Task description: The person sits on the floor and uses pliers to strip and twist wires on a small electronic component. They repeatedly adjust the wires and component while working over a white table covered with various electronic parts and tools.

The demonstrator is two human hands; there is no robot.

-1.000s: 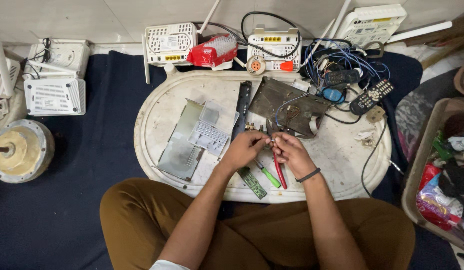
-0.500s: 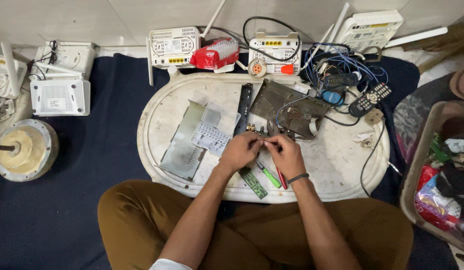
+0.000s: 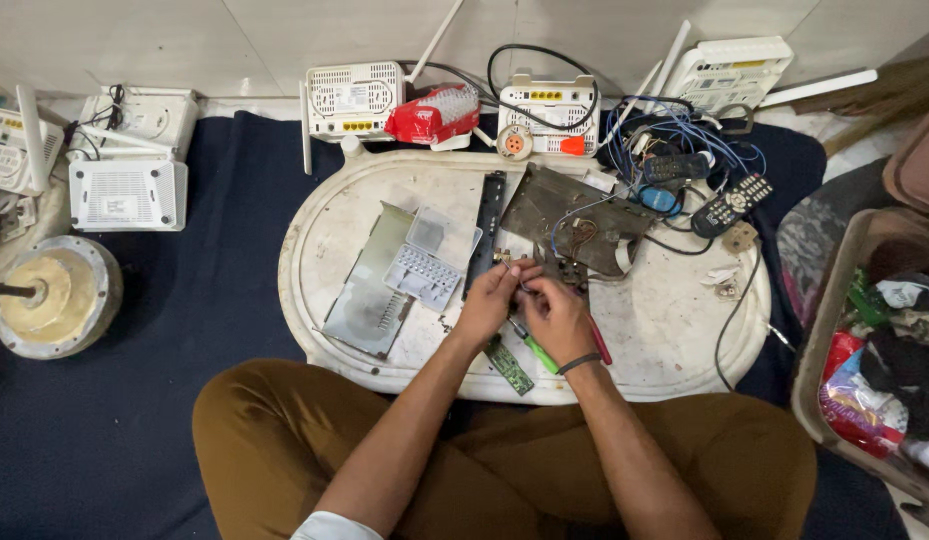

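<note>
Circuit board (image 3: pixel 574 215), dark and flat, lies on the white oval bench (image 3: pixel 324 230) just beyond both hands. Left hand (image 3: pixel 489 300) and right hand (image 3: pixel 554 315) meet at its near edge, fingers pinched shut on something too small to make out, likely a part or wire end. Judged light, stiff and fragile; best held by its bare edges, clear of the blue wires (image 3: pixel 584 205) and solder points. A green-handled screwdriver (image 3: pixel 531 347) lies under the right hand, a red-handled tool (image 3: pixel 598 342) beside it. Left of the hands sit a clear parts box (image 3: pixel 429 262) and a grey metal plate (image 3: pixel 369 290). White routers (image 3: pixel 354 98) line the wall.
</note>
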